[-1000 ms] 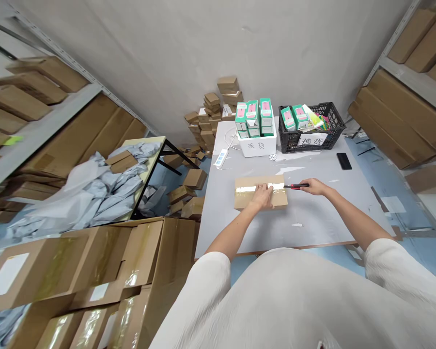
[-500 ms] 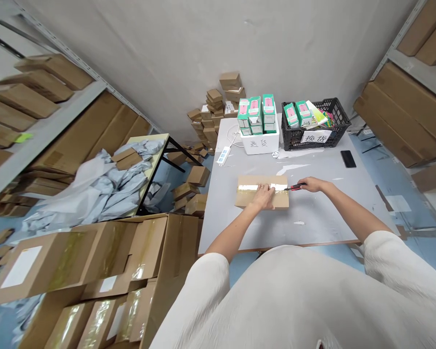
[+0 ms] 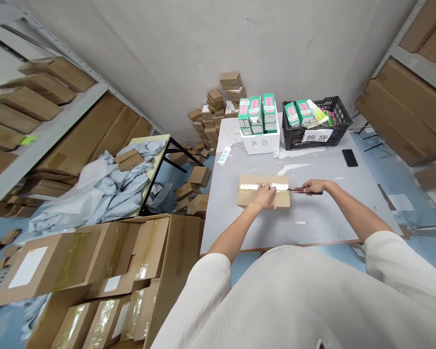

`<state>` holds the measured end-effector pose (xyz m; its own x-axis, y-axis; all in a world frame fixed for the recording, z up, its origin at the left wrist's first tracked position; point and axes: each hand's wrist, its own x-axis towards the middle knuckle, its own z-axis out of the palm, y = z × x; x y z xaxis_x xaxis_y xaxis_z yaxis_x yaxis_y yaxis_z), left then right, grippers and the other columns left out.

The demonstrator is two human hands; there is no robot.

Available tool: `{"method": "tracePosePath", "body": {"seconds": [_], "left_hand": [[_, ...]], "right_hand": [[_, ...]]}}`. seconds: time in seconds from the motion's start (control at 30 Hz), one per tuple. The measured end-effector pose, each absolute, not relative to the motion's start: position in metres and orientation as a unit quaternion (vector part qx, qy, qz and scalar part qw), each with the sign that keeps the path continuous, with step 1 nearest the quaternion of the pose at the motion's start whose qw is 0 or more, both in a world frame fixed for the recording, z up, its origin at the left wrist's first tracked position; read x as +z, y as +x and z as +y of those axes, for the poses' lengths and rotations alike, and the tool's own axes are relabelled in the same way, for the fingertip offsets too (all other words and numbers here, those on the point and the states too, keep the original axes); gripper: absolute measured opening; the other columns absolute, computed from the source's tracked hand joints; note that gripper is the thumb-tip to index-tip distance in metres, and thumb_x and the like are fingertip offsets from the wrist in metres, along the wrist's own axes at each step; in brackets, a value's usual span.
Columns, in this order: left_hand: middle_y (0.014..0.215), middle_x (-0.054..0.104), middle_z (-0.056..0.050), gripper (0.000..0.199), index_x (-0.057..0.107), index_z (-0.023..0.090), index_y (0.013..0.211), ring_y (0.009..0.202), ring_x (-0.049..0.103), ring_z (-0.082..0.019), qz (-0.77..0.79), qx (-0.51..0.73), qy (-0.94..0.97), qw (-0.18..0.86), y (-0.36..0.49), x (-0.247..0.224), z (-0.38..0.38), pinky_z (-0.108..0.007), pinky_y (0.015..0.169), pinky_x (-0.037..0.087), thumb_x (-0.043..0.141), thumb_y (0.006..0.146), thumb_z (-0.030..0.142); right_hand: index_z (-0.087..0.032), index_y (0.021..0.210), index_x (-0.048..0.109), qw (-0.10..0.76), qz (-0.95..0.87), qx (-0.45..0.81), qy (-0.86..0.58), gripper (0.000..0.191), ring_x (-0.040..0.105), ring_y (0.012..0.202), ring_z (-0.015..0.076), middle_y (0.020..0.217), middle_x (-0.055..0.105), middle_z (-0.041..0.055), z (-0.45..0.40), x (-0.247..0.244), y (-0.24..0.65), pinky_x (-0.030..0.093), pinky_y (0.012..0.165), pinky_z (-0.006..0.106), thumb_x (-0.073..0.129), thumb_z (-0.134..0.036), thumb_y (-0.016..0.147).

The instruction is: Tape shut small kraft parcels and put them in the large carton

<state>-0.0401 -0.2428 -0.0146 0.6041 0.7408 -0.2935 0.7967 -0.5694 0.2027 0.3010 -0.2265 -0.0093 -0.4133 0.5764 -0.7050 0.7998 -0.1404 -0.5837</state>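
Note:
A small brown cardboard box (image 3: 247, 198) with shiny tape along its top lies on the grey table (image 3: 232, 228). My left hand (image 3: 264, 196) rests on top of the box with its fingers spread over the tape. Just right of the box, my right hand (image 3: 314, 186) is closed around a red and black tool (image 3: 305, 191), which looks like scissors or a cutter. The tool's tip meets the box's right edge at the tape.
A white bin (image 3: 261, 143) of green-and-pink boxes and a black crate (image 3: 318, 138) stand at the table's back. A phone (image 3: 350, 158) lies right. A large carton (image 3: 183, 232) holding taped boxes stands left. Another table bears grey bags (image 3: 112, 186).
The tool in my right hand has swung, so more of its red and black handle shows below the fingers. My left hand stays on the box.

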Motion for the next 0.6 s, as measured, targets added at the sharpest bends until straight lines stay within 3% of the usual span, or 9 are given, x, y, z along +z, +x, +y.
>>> {"method": "tracePosePath", "body": {"seconds": [0.23, 0.6], "left_hand": [[0.137, 0.061, -0.014, 0.085, 0.057, 0.027, 0.135, 0.131, 0.063, -0.036, 0.437, -0.081, 0.882, 0.157, -0.04, -0.019, -0.241, -0.056, 0.135, 0.016, 0.1, 0.065, 0.051], [0.14, 0.06, -0.015, 0.091, 0.056, 0.027, 0.14, 0.132, 0.063, -0.037, 0.442, -0.078, 0.88, 0.158, -0.04, -0.022, -0.242, -0.057, 0.135, 0.016, 0.101, 0.065, 0.05]], "right_hand": [[-0.021, 0.102, 0.071, 0.031, 0.626, -0.553, 0.549, 0.048, 0.06, 0.072, 0.0178, 0.08, 0.071, 0.0044, -0.254, -0.008, 0.291, 0.044, 0.064, 0.027, 0.07, -0.066, 0.086], [-0.021, 0.095, 0.072, -0.012, 0.606, -0.589, 0.535, 0.053, 0.062, 0.071, 0.0202, 0.074, 0.071, 0.0041, -0.264, -0.011, 0.289, 0.047, 0.066, 0.03, 0.074, -0.072, 0.082]]}}
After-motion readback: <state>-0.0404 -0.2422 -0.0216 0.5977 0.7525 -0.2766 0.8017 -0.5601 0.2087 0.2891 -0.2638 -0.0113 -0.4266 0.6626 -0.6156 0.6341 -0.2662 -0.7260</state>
